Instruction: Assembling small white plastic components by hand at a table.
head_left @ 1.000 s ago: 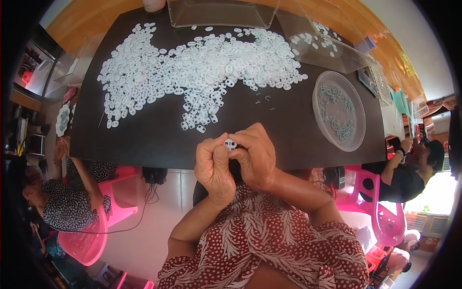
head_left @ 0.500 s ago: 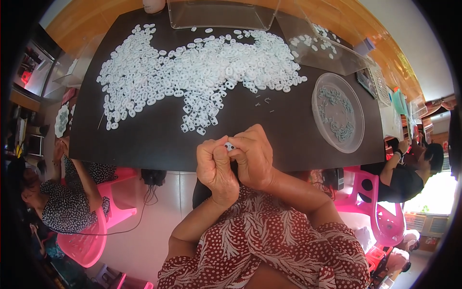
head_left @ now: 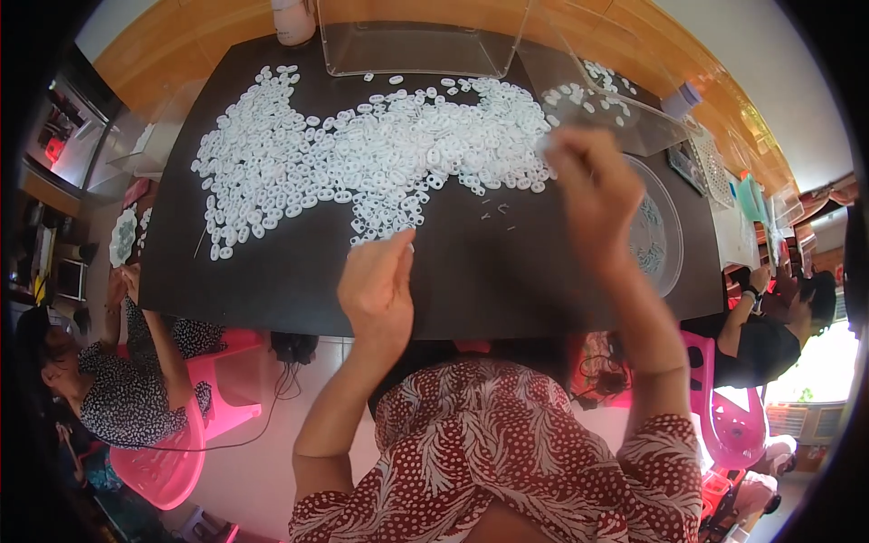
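Note:
A wide pile of small white oval plastic pieces (head_left: 272,154) spreads over the dark table (head_left: 471,281). Smaller squarish white pieces (head_left: 385,214) form its near end. Over that near end is my left hand (head_left: 376,285), fingers closed together; what they pinch, if anything, is hidden. My right hand (head_left: 599,195), smeared by motion, is raised at the pile's right end, partly in front of a round clear tub (head_left: 672,271) of small grey pins (head_left: 649,237). Its fingers pinch a blurred small white piece (head_left: 545,143). A few loose pins (head_left: 503,209) lie on the table between my hands.
At the back right a clear box (head_left: 634,127) contains scattered white pieces. Another clear box (head_left: 421,72) stands at the far edge beside a bottle (head_left: 294,23). People sit left and right on pink chairs (head_left: 172,462), one handling something near a pale green tray (head_left: 123,237).
My hands have parted. The right went up and right with the small white piece they both held; the left shifted left to the squarish pieces. The view has tilted slightly.

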